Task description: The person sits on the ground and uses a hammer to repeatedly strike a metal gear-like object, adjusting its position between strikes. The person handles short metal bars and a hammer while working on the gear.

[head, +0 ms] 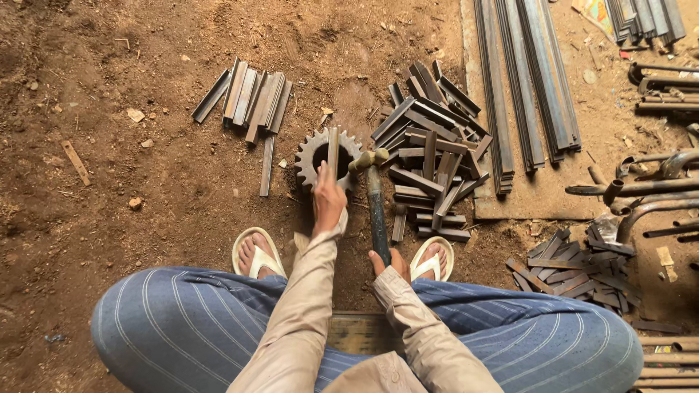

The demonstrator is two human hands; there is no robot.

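My left hand (328, 201) grips a short flat metal strip (333, 149) and holds it across a toothed gear wheel (309, 156) that lies on the dirt floor. My right hand (389, 263) is closed on the dark handle of a hammer (376, 207). The hammer's head rests beside the strip at the gear's right edge. I sit with both feet in white sandals (256, 251) just behind the gear.
A loose pile of short metal strips (429, 164) lies right of the gear. A neater row of strips (251, 98) lies to the upper left. Long angle bars (524, 80) lie on a board, bent pipes (641, 185) are at the right, and more small pieces (575, 269) at the lower right.
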